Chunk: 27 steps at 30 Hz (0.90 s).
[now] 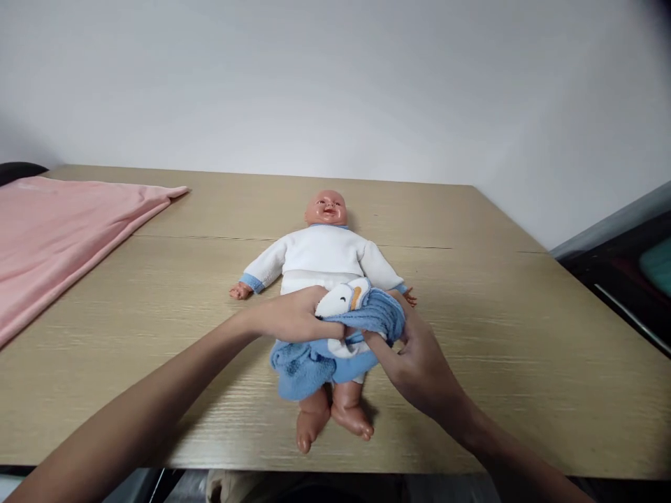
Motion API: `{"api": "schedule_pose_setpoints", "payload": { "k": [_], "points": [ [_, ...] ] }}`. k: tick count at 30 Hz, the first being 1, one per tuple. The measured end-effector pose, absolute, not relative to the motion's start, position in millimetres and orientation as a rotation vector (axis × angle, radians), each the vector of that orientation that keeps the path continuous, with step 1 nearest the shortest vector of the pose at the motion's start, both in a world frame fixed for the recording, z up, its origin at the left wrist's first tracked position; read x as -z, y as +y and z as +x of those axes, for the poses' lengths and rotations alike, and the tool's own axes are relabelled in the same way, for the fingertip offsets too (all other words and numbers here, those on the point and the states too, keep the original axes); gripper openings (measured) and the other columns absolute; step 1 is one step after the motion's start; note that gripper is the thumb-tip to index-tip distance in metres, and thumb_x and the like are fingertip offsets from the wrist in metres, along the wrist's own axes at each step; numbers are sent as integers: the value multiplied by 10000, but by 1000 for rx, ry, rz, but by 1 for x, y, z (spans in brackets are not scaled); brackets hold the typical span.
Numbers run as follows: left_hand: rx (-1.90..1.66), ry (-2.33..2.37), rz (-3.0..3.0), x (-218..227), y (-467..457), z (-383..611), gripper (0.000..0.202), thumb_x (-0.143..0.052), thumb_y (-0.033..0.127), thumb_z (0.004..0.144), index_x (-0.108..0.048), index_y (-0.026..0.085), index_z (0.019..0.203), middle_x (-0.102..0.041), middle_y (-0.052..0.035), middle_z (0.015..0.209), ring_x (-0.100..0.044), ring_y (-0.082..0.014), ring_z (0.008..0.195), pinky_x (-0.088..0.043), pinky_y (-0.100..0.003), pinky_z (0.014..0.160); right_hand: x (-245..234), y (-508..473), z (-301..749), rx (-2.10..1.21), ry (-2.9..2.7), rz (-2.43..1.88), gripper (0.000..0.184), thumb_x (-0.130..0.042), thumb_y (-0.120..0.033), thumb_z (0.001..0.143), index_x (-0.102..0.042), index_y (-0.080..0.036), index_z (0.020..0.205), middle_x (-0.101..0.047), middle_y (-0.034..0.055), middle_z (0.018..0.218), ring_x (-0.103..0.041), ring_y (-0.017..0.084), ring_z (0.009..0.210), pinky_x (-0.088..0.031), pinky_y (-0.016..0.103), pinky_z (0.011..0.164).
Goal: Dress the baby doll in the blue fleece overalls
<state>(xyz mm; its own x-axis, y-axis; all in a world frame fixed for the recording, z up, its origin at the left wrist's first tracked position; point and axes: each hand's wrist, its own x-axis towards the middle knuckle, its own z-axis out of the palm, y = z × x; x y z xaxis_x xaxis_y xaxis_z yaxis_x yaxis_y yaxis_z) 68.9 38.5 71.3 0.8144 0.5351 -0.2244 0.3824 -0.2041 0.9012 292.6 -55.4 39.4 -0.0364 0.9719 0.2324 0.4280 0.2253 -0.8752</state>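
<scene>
A baby doll (329, 248) in a white long-sleeved top with blue cuffs lies on its back, its head away from me and bare feet towards me. Over its lower body and legs is a bunched blue garment (304, 367) with a white animal-face patch (340, 299). My left hand (301, 314) grips the garment near that patch, thumb on top. Gathered blue folds sit in my right hand (412, 342), its thumb at the lower edge of the cloth. The cloth hides some fingertips of both hands.
The doll lies on a light wooden table (498, 314) with a seam across it. A pink cloth (68, 230) covers the left side. Behind the table is a pale wall (335, 91). A dark object (623, 265) stands beyond the right edge.
</scene>
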Motion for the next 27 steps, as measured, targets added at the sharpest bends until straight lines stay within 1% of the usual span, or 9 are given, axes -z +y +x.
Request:
{"api": "schedule_pose_setpoints", "payload": {
  "k": [3,6,10,13,15,17,21,24,27],
  "points": [
    [-282,771,1935,-75,25,71,203,-695,303,932,-723,201,1105,-783,-2,1059,-703,-221,962,-554,-295,840,-46,-65,300,-534,-1786,-1555,180,-651,-250,873,-675,-227,1049,-749,28,909,-693,245,833,-508,366,794],
    [-275,697,1962,-72,19,71,321,-676,245,916,-693,213,1235,-791,-28,1232,-724,-257,1096,-561,-342,948,-58,-77,303,-721,-1833,-1710,193,-606,-271,888,-676,-238,1064,-733,-12,809,-661,223,715,-458,334,694],
    [-87,600,2025,-62,14,76,319,-662,189,899,-678,224,1215,-779,-46,1254,-734,-277,1124,-565,-367,945,-66,-95,298,-1005,-1869,-1783,221,-569,-250,899,-688,-252,1084,-744,-28,821,-661,206,705,-439,306,672],
    [-53,675,2121,-55,6,82,349,-692,210,895,-621,223,1237,-780,-82,1200,-746,-302,1071,-564,-389,901,-63,-111,294,-957,-1894,-1917,213,-525,-289,902,-694,-241,1022,-747,9,818,-668,241,736,-421,339,701],
    [-22,762,2190,-53,-1,85,402,-713,227,896,-571,216,1272,-779,-108,1152,-753,-324,1039,-558,-396,859,-58,-124,292,-878,-1872,-1988,235,-504,-342,907,-703,-233,968,-768,55,877,-696,281,817,-439,375,754],
    [-1,809,2248,-53,-8,88,451,-726,235,901,-532,208,1307,-772,-125,1158,-758,-344,1068,-558,-401,863,-51,-137,289,-842,-1806,-2036,249,-510,-386,899,-704,-230,908,-767,79,888,-704,298,836,-464,399,771],
    [-74,753,2263,-49,-15,90,564,-716,150,885,-471,213,1389,-727,-146,1344,-718,-347,1263,-545,-430,1012,-28,-157,283,-719,-1623,-2007,258,-539,-412,864,-727,-236,885,-779,104,897,-737,347,928,-547,461,837],
    [-122,706,2248,-41,-14,91,565,-666,99,887,-467,212,1404,-711,-160,1370,-699,-354,1280,-536,-470,1039,-6,-165,277,-550,-1458,-1925,296,-567,-413,867,-761,-230,994,-802,131,961,-764,379,983,-598,495,862],
    [-174,648,2184,-35,-13,90,644,-704,121,877,-466,195,1471,-675,-180,1444,-663,-363,1340,-525,-498,1099,13,-172,269,-580,-1323,-1799,312,-602,-380,919,-773,-236,1137,-828,124,1047,-797,348,961,-649,448,820]
  ]
}}
